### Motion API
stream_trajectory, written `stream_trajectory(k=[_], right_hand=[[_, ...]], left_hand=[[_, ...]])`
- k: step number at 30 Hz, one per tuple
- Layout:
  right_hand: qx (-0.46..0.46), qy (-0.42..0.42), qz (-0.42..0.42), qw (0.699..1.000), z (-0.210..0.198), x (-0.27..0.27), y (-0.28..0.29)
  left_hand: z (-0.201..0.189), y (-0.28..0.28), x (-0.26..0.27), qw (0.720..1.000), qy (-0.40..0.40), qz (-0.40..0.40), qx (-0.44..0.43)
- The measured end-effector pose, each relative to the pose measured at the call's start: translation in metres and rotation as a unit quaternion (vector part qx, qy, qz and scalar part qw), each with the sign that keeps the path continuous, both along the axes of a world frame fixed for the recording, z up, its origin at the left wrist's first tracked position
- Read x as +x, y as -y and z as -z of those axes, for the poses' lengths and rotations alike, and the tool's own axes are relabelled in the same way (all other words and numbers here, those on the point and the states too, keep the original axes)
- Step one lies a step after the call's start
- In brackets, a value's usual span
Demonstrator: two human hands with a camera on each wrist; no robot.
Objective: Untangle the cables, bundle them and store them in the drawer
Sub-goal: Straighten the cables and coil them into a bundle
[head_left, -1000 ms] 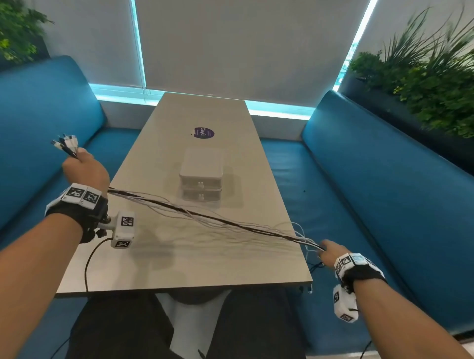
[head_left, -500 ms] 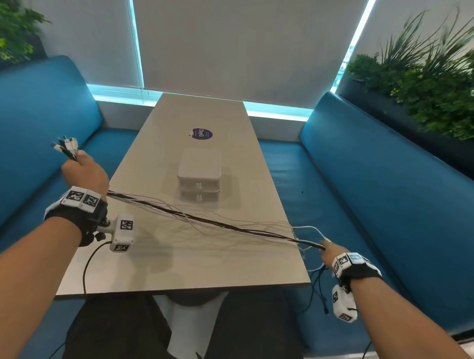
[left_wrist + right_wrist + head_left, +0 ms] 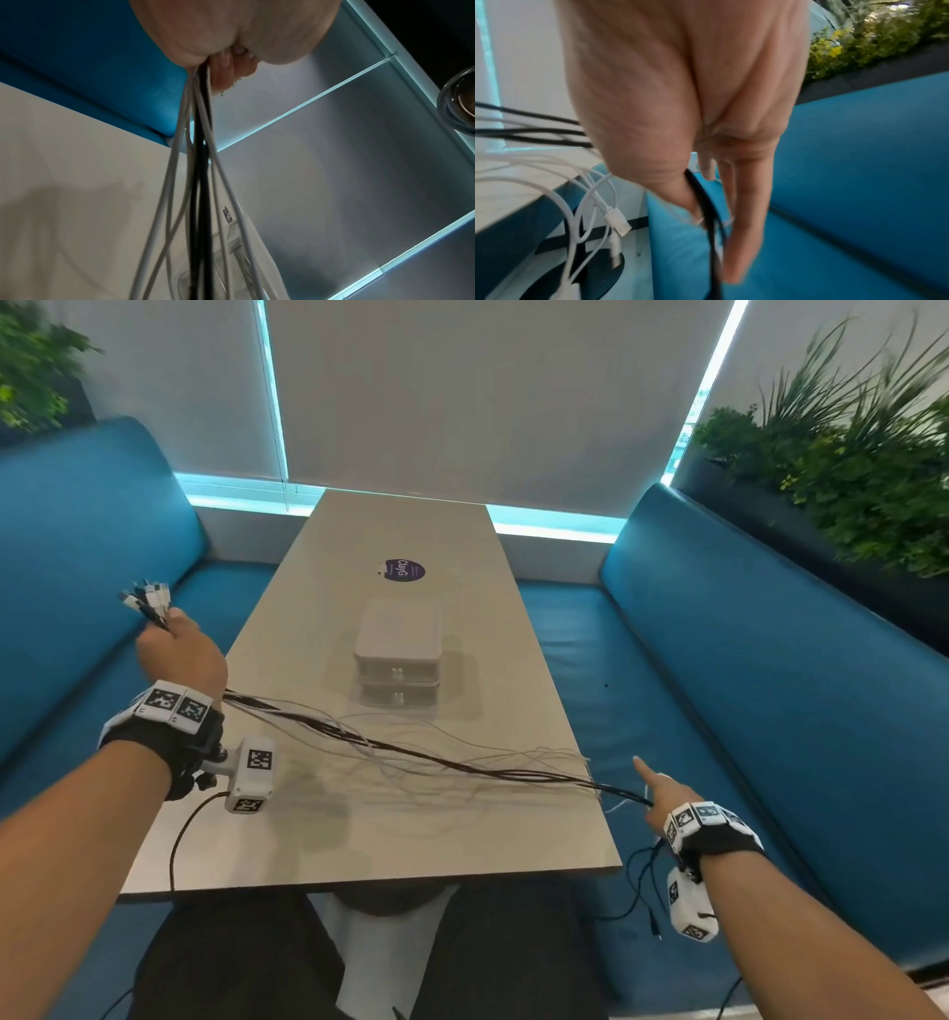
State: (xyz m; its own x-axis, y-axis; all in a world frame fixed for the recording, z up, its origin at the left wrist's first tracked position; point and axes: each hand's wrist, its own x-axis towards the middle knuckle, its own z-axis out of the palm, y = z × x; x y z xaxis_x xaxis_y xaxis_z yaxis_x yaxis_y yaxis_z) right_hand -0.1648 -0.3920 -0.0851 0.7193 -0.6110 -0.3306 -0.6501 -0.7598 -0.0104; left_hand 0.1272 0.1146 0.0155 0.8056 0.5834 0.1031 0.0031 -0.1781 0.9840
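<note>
A booth with blue padded benches (image 3: 770, 711) on both sides holds a long pale counter (image 3: 359, 839) that runs away toward grey window blinds (image 3: 462, 392), with green plants (image 3: 862, 469) behind the right bench.

The cables (image 3: 411, 755), a mix of black and white ones, stretch in a loose strand low over the near part of the counter, from the left side to its right edge. The left hand (image 3: 179, 654) is raised beside the left edge of the counter and grips one end of the bunch in a closed fist; a cluster of plugs (image 3: 146, 600) sticks out above the fist, and the left wrist view shows the black and white leads (image 3: 197, 162) running out from under the curled fingers (image 3: 231, 67). The right hand (image 3: 662, 793) is just off the right edge of the counter, forefinger stretched out straight. In the right wrist view black leads (image 3: 706, 213) pass under its thumb and along the long, nearly straight fingers (image 3: 744, 233); whether it truly pinches them I cannot tell. Past this hand, white ends with connectors (image 3: 617, 222) dangle over the counter's edge, and black ends (image 3: 642, 880) hang below the wrist.

Farther along the middle of the counter stands a small white drawer unit (image 3: 398, 654) with two closed drawers, and beyond it lies a round dark sticker (image 3: 403, 570).
</note>
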Motion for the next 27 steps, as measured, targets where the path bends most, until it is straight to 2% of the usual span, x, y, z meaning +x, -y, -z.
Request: stream_trajectory(k=[4, 10, 21, 27], right_hand=[[-0.007, 0.013, 0.074, 0.997, 0.002, 0.002, 0.002], [-0.019, 0.112, 0.058, 0.992, 0.003, 0.002, 0.002], [0.009, -0.004, 0.008, 1.000, -0.016, 0.016, -0.017], [-0.066, -0.014, 0.056, 0.996, -0.021, 0.019, -0.015]], left_hand=[[-0.001, 0.000, -0.004, 1.000, 0.009, 0.005, 0.010], [-0.008, 0.002, -0.013, 1.000, 0.005, 0.008, 0.002], [-0.016, 0.021, -0.025, 0.999, 0.008, 0.043, -0.012], [-0.026, 0.032, -0.029, 0.998, 0.013, 0.062, -0.024]])
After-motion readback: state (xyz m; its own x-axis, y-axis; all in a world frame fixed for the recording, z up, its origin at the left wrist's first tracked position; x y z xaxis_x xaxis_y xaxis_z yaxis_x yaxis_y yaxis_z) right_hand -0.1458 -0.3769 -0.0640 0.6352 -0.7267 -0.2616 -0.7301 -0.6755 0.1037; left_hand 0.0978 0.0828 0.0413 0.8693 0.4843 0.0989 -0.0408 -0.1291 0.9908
